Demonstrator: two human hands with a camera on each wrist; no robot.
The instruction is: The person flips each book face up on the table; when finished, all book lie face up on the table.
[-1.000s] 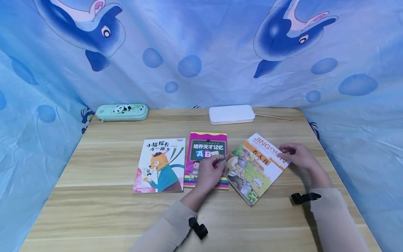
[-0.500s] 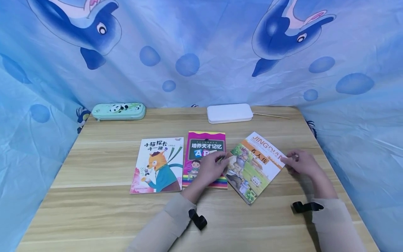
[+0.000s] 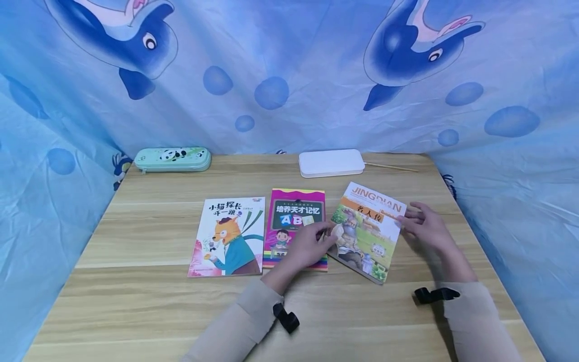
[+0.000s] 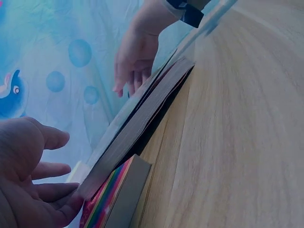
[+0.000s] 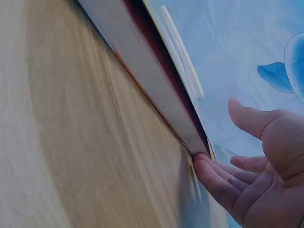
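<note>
A book with an orange band and a painted cover (image 3: 368, 234) lies at a slant on the table. My left hand (image 3: 308, 246) is over the pink book (image 3: 279, 211), its fingers touching the slanted book's left edge. The left wrist view shows that thumb (image 4: 56, 137) held apart from the book. My right hand (image 3: 427, 229) is at the slanted book's right side. In the right wrist view its fingertips (image 5: 202, 161) touch the book's corner, thumb raised clear. A white book with an orange cat (image 3: 228, 241) lies left of the pink one.
A mint pencil case with pandas (image 3: 173, 160) stands at the table's back left. Further right at the back are a white case (image 3: 331, 163) and a thin stick (image 3: 392, 167). Blue dolphin-print cloth (image 3: 316, 100) hangs behind the wooden table (image 3: 135, 311).
Between my hands the slanted book has turned to lie straighter, its top edge swinging left and its lower corner moving right. The other two books stay put.
</note>
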